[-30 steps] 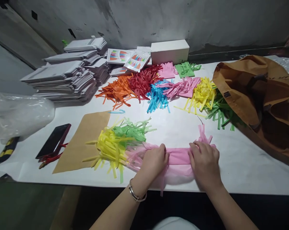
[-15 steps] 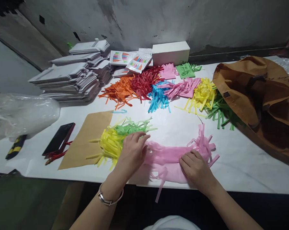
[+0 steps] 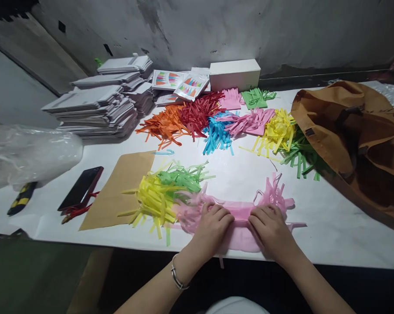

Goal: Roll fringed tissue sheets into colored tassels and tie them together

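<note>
A pink tissue-paper tassel sheet (image 3: 241, 240) with fringed ends lies at the table's front edge. My left hand (image 3: 213, 227) has its fingers curled on the middle band, left of centre. Close to it on the right, my right hand (image 3: 271, 229) grips the same band with bent fingers. Fringe strips spread out past both hands, and the thumbs are mostly hidden. Left of my left hand, the pink strips touch a yellow fringed bunch (image 3: 154, 198). Behind that is a light green bunch (image 3: 180, 178).
Orange (image 3: 164, 124), dark red (image 3: 198, 114), blue (image 3: 217, 135) and other fringed bunches line the back. A brown cloth bag (image 3: 327, 113) stands right. Paper stacks (image 3: 92, 109), a phone (image 3: 81, 187), brown paper (image 3: 118, 192) and a yellow-black cutter (image 3: 22, 199) lie left.
My left hand has come down and right from the left fringe onto the middle band, nearer my right hand. The left fringe now lies spread over the yellow bunch's edge.
</note>
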Available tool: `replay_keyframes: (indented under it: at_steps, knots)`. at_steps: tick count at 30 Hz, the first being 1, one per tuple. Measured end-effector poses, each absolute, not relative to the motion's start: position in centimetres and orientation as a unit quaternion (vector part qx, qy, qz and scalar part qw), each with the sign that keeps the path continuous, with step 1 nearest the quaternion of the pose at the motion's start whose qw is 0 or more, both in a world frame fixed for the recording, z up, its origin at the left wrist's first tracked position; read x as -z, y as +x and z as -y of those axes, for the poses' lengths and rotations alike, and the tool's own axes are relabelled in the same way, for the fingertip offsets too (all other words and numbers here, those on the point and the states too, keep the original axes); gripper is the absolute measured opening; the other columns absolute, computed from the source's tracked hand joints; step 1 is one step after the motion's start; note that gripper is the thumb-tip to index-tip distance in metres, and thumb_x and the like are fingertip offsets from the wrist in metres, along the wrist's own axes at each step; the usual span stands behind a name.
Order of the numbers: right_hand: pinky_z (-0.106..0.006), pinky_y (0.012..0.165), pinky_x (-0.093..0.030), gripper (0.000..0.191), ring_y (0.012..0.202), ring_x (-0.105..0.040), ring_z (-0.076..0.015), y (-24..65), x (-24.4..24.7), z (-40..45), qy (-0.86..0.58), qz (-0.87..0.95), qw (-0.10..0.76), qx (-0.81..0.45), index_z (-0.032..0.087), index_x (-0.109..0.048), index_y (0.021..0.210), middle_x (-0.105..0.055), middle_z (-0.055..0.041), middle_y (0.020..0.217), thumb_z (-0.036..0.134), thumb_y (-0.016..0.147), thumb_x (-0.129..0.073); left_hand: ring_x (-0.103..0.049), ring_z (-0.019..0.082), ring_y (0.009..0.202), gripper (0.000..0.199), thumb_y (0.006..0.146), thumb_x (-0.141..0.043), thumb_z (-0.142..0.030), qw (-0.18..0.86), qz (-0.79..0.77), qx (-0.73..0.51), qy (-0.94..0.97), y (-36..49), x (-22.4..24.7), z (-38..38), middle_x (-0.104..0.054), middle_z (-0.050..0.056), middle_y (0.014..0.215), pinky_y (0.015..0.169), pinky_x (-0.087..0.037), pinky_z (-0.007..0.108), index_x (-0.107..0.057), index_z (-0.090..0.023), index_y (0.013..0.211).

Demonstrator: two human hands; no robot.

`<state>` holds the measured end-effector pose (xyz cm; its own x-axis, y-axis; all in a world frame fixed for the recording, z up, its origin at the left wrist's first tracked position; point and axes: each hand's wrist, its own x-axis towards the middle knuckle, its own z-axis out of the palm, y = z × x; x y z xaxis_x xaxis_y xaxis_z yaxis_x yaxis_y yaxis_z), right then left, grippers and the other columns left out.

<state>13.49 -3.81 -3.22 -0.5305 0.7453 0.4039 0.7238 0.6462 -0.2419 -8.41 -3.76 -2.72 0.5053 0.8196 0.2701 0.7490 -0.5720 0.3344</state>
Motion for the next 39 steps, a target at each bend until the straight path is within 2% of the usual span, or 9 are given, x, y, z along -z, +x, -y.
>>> replay_keyframes:
  at_steps: [10, 14, 18, 21, 23, 25, 27, 33, 39]
  knots:
    - [-0.041, 0.073, -0.033, 0.020, 0.076, -0.050, -0.0263, 12.2, 2.6, 1.9, -0.560, 0.816, 0.142, 0.023, 0.017, -0.062, 0.078, -0.061, -0.0079, 0.078, 0.021, 0.096, -0.056, -0.061, 0.029, 0.087, 0.026, 0.099, -0.050, -0.024, 0.045, -0.599, -0.057, 0.797, -7.5, 1.1, 1.5, -0.069, 0.009, 0.087, 0.082, -0.039, 0.049, -0.068, -0.016, 0.082]
    - [-0.047, 0.085, -0.035, 0.014, 0.084, -0.053, -0.0270, 12.1, 1.9, 2.0, -0.581, 0.798, 0.157, 0.041, 0.016, -0.064, 0.084, -0.063, -0.0092, 0.085, 0.018, 0.096, -0.056, -0.061, 0.030, 0.086, 0.023, 0.096, -0.056, -0.024, 0.033, -0.595, -0.045, 0.802, -7.3, 1.1, 1.0, -0.068, 0.008, 0.083, 0.080, -0.040, 0.048, -0.069, -0.017, 0.078]
    - [-0.047, 0.101, -0.030, 0.018, 0.096, -0.055, -0.0241, 11.8, 1.9, 2.5, -0.451, 0.863, 0.223, 0.032, 0.015, -0.066, 0.094, -0.066, -0.0073, 0.095, 0.006, 0.094, -0.051, -0.061, 0.030, 0.087, 0.022, 0.095, -0.056, -0.023, 0.025, -0.592, -0.054, 0.803, -7.3, 1.4, 1.2, -0.067, 0.008, 0.083, 0.080, -0.040, 0.048, -0.068, -0.017, 0.078]
    - [-0.045, 0.097, -0.033, 0.025, 0.083, -0.054, -0.0213, 11.4, 2.6, 2.6, -0.388, 0.893, 0.227, 0.030, 0.014, -0.066, 0.087, -0.065, -0.0054, 0.082, 0.001, 0.093, -0.046, -0.061, 0.029, 0.086, 0.017, 0.095, -0.057, -0.022, 0.021, -0.599, -0.069, 0.797, -7.5, 1.2, 1.4, -0.067, 0.008, 0.085, 0.082, -0.040, 0.048, -0.067, -0.017, 0.081]
    - [-0.043, 0.095, -0.034, 0.027, 0.077, -0.052, -0.0195, 11.3, 2.9, 2.5, -0.393, 0.891, 0.227, 0.029, 0.015, -0.064, 0.078, -0.062, -0.0042, 0.075, 0.002, 0.094, -0.046, -0.060, 0.028, 0.096, 0.008, 0.093, -0.061, -0.023, 0.021, -0.584, -0.099, 0.806, -7.6, 1.0, 1.7, -0.069, 0.009, 0.099, 0.092, -0.038, 0.050, -0.067, -0.018, 0.093]
    - [-0.042, 0.093, -0.034, 0.027, 0.075, -0.051, -0.0188, 11.3, 2.9, 2.5, -0.405, 0.884, 0.232, 0.023, 0.016, -0.062, 0.075, -0.060, -0.0035, 0.073, 0.006, 0.096, -0.047, -0.057, 0.026, 0.106, 0.010, 0.093, -0.061, -0.022, 0.023, -0.531, -0.146, 0.834, -7.8, 0.8, 2.0, -0.068, 0.006, 0.111, 0.103, -0.031, 0.052, -0.066, -0.022, 0.102]
    - [-0.041, 0.092, -0.034, 0.024, 0.078, -0.052, -0.0194, 11.1, 2.8, 2.6, -0.415, 0.880, 0.233, 0.013, 0.016, -0.062, 0.078, -0.060, -0.0036, 0.075, 0.012, 0.097, -0.048, -0.056, 0.025, 0.106, 0.011, 0.094, -0.058, -0.016, 0.022, -0.469, -0.185, 0.863, -8.0, 1.0, 2.4, -0.070, 0.004, 0.109, 0.107, -0.026, 0.053, -0.065, -0.023, 0.099]
    - [-0.040, 0.090, -0.033, 0.026, 0.075, -0.051, -0.0196, 10.9, 2.7, 2.8, -0.402, 0.890, 0.214, 0.009, 0.017, -0.061, 0.077, -0.060, -0.0035, 0.076, 0.003, 0.093, -0.046, -0.055, 0.021, 0.090, 0.016, 0.091, -0.055, -0.008, 0.039, -0.438, -0.187, 0.878, -8.6, 2.3, 2.8, -0.068, 0.002, 0.085, 0.098, -0.033, 0.047, -0.064, -0.020, 0.087]
    - [-0.046, 0.102, -0.031, 0.026, 0.094, -0.056, -0.0224, 13.8, 2.9, 3.4, -0.425, 0.873, 0.236, -0.019, 0.018, -0.065, 0.091, -0.066, -0.0068, 0.094, 0.004, 0.095, -0.043, -0.056, 0.023, 0.090, 0.010, 0.092, -0.060, -0.016, 0.081, -0.492, -0.198, 0.844, -9.2, 2.6, 3.3, -0.068, 0.003, 0.088, 0.095, -0.034, 0.047, -0.066, -0.021, 0.087]
